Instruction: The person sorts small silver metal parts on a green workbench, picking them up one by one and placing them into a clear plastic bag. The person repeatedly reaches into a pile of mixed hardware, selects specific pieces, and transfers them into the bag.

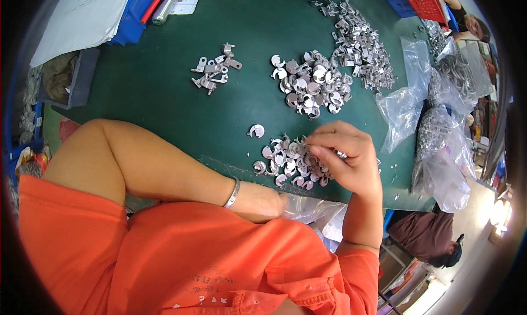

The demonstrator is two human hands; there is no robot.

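My right hand [348, 156] is over the near pile of small round metal pieces [291, 161], at the table's front edge. Its fingers are bent and its thumb is drawn close to them, with the tips at the pieces; whatever is between them blends into the pile. My left hand [269, 203] is low at the table edge beside a clear plastic bag [313, 209], and its fingers are hidden. One single round piece [256, 130] lies apart, left of the near pile. Farther back is a larger heap of similar round pieces [313, 84].
Small metal brackets form a big heap [365, 46] at the back right and a small group [216, 69] at the left. Clear plastic bags [439, 145] line the right edge. A red basket [422, 5], a blue bin [129, 24] and a grey bin [82, 79] stand around the green table [159, 95].
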